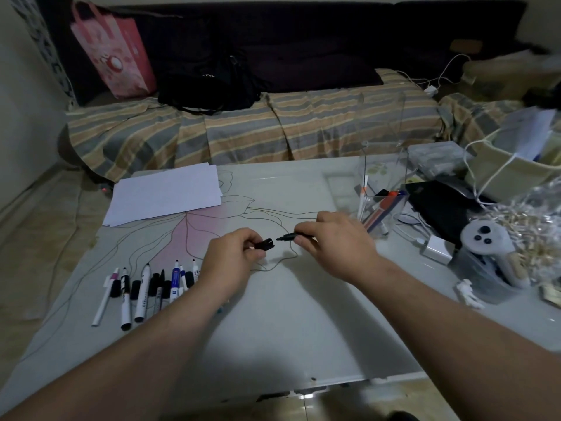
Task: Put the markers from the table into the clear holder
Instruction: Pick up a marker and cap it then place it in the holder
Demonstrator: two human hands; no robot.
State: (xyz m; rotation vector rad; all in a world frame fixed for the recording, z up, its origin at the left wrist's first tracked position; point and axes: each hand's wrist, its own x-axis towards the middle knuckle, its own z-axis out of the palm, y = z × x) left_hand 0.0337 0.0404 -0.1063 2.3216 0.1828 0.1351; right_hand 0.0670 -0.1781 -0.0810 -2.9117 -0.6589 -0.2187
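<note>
Above the table, my right hand pinched an uncapped black marker, my left hand gripping its cap just apart. More markers lay left; the clear holder stood right.

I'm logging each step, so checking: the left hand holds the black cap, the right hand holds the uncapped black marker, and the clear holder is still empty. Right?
Not quite. The head view shows the clear holder already has several markers standing in it. The rest holds: the left hand holds the black cap, and the right hand holds the uncapped black marker.
</note>
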